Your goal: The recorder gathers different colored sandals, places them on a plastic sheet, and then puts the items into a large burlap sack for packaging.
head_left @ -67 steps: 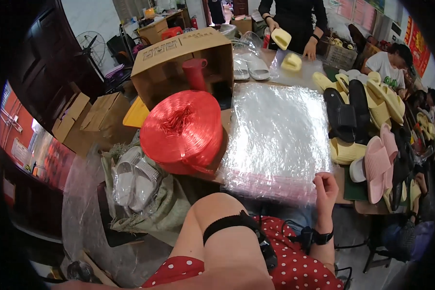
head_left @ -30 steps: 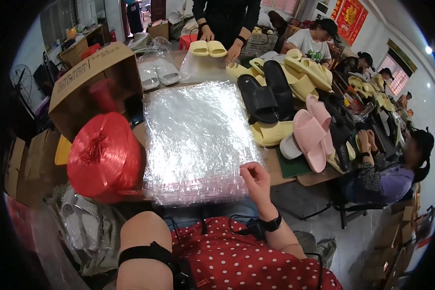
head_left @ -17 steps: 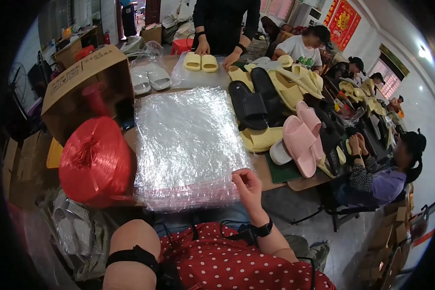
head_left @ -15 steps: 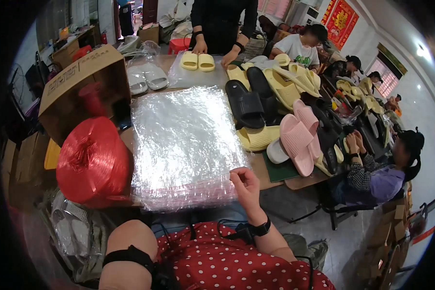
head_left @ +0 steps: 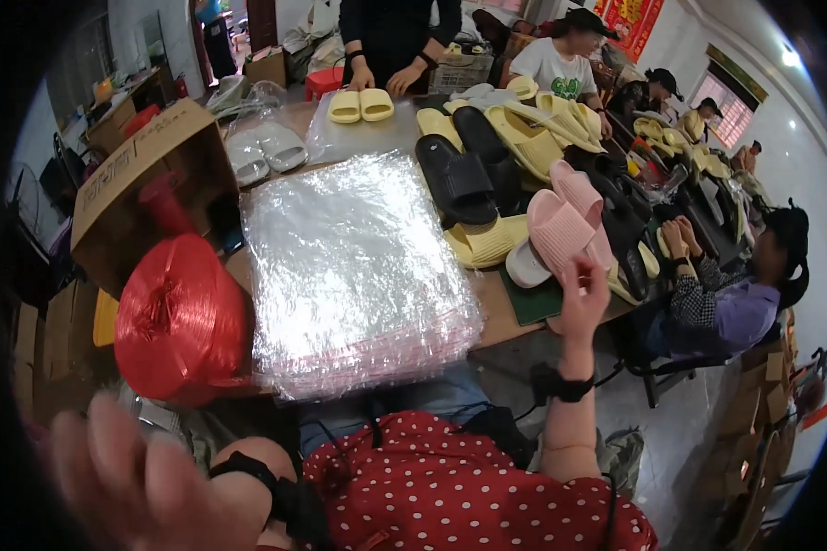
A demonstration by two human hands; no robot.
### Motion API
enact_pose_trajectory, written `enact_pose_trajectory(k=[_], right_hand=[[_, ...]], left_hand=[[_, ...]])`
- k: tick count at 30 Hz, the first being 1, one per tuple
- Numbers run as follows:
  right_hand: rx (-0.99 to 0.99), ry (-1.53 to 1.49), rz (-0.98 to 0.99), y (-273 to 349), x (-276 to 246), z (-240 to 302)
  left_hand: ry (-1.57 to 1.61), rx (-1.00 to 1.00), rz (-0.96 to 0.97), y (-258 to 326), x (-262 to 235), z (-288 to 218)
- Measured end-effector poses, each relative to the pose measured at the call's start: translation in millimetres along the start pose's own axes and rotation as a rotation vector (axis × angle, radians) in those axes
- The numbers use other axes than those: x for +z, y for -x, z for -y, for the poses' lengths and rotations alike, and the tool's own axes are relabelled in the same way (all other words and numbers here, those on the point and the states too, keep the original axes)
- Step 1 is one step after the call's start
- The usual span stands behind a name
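Head view: R hand (head_left: 586, 301) now off clear plastic-bag stack (head_left: 354, 257), at pink ribbed slipper (head_left: 560, 223); fingers curled, grip can't tell. L hand (head_left: 147, 477) now up, fingers apart; focus prob. slipper.

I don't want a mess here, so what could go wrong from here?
The right hand is at the pink slippers, which overlap a white slipper in this view; a careless pull might shift their crowded neighbours. The glossy stack of clear plastic reaches the near edge of the table, so a bump could perhaps send sheets sliding off.
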State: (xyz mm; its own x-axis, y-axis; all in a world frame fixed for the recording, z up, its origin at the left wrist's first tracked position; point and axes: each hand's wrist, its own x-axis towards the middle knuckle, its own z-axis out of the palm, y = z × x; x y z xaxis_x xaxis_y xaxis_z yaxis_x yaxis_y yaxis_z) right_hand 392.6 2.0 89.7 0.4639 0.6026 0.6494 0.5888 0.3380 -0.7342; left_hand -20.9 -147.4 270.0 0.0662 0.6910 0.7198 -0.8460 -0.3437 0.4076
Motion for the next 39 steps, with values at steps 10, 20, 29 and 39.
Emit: enact_pose_trajectory(k=[10,20,29,39], right_hand=[[-0.031,0.516,0.316,-110,-30,-149],[-0.208,0.566,0.294,-135,12,-140],[0.550,-1.089,0.307,-77,67,-17],[-0.168,-0.143,0.863,43,180,98]], left_hand=[[-1.416,-0.555,-0.109,21,-139,110],[-1.881,-0.551,0.403,57,-204,152],[-1.929,-0.522,0.367,75,-230,153],[-1.946,-0.416,0.388,79,-235,156]])
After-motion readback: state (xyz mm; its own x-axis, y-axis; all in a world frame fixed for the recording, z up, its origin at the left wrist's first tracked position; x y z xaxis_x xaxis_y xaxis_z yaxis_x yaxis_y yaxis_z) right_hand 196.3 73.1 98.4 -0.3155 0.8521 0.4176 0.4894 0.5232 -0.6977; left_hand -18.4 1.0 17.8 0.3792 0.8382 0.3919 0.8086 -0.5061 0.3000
